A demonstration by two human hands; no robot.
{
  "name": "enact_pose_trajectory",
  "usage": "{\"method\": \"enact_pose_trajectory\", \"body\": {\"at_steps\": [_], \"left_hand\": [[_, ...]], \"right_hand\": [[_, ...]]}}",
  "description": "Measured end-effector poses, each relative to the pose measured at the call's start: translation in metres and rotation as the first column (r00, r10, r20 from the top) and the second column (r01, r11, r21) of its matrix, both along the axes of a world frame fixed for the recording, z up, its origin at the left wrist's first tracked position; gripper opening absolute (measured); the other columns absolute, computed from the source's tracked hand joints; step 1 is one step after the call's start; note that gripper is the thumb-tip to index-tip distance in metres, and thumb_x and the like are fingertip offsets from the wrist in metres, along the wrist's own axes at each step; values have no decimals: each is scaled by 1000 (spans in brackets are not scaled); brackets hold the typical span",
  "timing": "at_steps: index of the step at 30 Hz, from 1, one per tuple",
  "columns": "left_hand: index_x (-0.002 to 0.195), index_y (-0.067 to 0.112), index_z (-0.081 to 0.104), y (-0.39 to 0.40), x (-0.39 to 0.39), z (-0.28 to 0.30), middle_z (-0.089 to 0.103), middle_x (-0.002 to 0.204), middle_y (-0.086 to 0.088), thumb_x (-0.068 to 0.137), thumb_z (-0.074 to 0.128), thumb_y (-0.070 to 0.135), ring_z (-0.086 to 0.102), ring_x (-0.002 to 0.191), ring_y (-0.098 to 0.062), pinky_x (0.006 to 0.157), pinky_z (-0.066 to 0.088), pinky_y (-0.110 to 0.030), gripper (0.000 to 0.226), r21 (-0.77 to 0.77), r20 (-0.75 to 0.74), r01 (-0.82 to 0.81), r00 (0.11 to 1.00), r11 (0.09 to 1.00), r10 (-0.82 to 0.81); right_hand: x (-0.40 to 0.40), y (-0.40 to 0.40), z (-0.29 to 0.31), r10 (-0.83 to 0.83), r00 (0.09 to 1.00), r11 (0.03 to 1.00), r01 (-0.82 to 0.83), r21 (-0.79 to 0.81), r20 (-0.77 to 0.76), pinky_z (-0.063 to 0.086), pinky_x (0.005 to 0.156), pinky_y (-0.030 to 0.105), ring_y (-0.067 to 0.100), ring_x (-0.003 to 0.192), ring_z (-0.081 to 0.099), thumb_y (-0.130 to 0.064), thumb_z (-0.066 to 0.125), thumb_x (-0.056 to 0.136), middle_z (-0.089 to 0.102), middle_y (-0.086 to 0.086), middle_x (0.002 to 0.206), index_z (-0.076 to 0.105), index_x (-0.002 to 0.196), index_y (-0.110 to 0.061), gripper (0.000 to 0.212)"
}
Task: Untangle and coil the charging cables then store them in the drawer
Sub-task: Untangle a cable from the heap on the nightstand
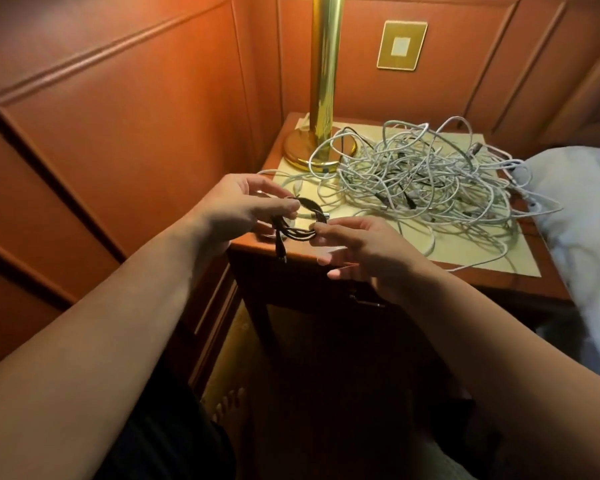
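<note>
Both hands hold one coiled black cable point(300, 223) over the front left corner of the nightstand point(395, 268): the left hand point(236, 206) pinches its left side, the right hand point(357, 247) its right side (other fingers spread). The white cable tangle point(426, 174) lies behind on the nightstand.

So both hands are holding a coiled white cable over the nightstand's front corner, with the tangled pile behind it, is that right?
Not quite: the head view shows the coiled cable is black, not white. The left hand and right hand do hold it over the nightstand corner, tangled pile behind.
</note>
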State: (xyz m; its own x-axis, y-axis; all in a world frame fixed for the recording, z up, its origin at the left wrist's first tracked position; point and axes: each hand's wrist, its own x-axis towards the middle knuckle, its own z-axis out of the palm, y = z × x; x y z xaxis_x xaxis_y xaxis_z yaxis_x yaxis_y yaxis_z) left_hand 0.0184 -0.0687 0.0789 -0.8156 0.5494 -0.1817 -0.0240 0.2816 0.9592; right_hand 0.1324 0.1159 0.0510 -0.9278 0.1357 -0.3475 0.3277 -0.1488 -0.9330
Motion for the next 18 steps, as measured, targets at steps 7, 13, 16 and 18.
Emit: {"method": "enact_pose_trajectory", "body": {"at_steps": [7,13,16,18], "left_hand": [[95,12,79,6,-34,-27,80,92,-5,80,85,19,76,95,-26,79,63,-43,18,-25,-40,-208,977,978,207],[84,20,80,5,-59,-37,77,77,0,76,90,26,67,69,-10,48,49,-18,14,-212,-210,-262,953,941,218],[81,21,81,5,-67,-42,76,76,-1,74,92,28,64,66,-12,52,46,-22,15,-256,-239,-291,943,922,231],[80,22,81,3,-72,-43,75,76,0,73,92,31,63,66,-13,55,43,-25,17,-306,-260,-301,939,903,224]], "right_hand": [[-45,5,-17,-46,999,999,46,-17,-4,55,59,28,15,73,71,-17,77,92,81,2,98,77,104,-16,12],[-78,9,-32,-65,997,997,63,37,50,54,52,26,21,78,70,-14,79,91,80,6,99,78,106,-14,15],[-90,4,-40,-56,997,995,51,81,60,51,45,25,18,64,66,-11,78,91,79,11,97,78,101,-14,11],[-94,2,-45,-45,996,988,33,151,73,51,44,27,15,58,65,-10,78,90,78,12,97,78,100,-14,11]]}}
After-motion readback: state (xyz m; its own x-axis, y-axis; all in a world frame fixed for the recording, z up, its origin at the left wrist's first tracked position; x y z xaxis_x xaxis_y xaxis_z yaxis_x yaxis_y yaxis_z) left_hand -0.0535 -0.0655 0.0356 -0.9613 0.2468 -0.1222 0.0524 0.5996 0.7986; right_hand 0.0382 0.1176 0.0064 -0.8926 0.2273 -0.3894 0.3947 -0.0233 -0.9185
